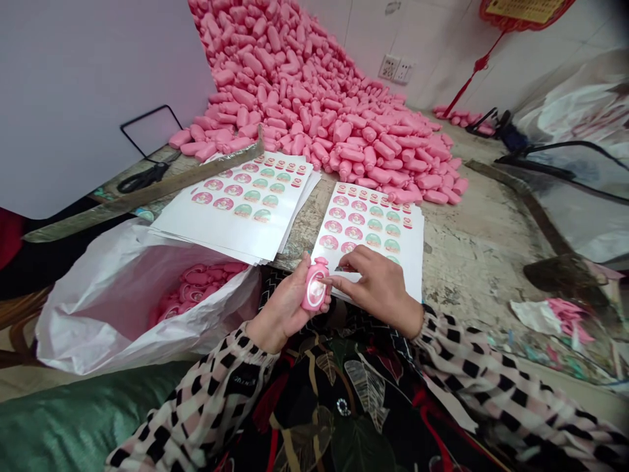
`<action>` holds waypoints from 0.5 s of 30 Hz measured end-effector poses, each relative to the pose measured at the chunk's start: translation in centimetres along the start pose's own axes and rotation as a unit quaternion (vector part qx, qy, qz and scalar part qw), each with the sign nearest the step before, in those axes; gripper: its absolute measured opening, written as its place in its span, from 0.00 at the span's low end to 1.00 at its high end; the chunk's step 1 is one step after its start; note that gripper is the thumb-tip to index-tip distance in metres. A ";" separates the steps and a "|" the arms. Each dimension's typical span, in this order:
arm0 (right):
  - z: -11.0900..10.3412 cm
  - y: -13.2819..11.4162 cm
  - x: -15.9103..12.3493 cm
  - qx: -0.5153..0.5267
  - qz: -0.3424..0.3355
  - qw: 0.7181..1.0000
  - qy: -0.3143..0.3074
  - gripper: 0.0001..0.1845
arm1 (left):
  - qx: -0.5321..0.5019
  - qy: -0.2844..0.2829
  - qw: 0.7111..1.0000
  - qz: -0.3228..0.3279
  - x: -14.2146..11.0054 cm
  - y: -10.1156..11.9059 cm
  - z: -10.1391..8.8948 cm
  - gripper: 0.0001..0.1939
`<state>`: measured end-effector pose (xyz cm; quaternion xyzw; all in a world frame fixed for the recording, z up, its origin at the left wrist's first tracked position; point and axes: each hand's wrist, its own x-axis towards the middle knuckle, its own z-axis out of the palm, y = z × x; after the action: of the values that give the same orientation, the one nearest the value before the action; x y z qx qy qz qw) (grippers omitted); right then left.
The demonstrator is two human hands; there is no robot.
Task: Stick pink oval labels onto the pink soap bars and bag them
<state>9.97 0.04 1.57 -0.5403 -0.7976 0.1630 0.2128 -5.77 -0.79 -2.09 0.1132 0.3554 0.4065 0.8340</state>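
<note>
A small pink plastic bottle [317,288] with a rounded pink and white label on its front rests in my left hand [289,303], whose fingers wrap around it from behind. My right hand [376,283] is beside it, its thumb reaching to the label. The other right fingers are curled, and a small dark thing shows at the index fingertip, too small to name. Under that hand lies a white sticker sheet [413,252] with rows of pink and green labels. A second stack of sticker sheets [236,236] lies to the left.
A large heap of pink bottles [304,98] covers the back of the worktable [472,242]. An open white bag [93,295] at the left holds labelled bottles. Scissors [142,177] and a long wooden strip [147,195] lie at the left. Scraps [555,318] lie at the right.
</note>
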 end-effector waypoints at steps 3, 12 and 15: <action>0.9 -0.2 0.2 0.113 0.075 0.991 -0.004 0.23 | 0.041 0.001 0.999 0.007 -0.3 -0.3 0.5 0.28; 1.9 2.3 -1.0 0.274 0.137 0.951 -0.032 0.18 | 0.240 -0.016 0.968 0.067 -4.3 0.1 -0.3 0.19; 0.1 5.1 -2.4 0.154 0.141 0.978 0.009 0.20 | 0.315 0.092 0.935 0.132 -6.8 2.8 -2.4 0.20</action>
<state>14.71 -0.32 -1.35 -0.6098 -0.6764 0.3075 0.2759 -11.90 -4.34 0.95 0.3777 0.5224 0.3891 0.6580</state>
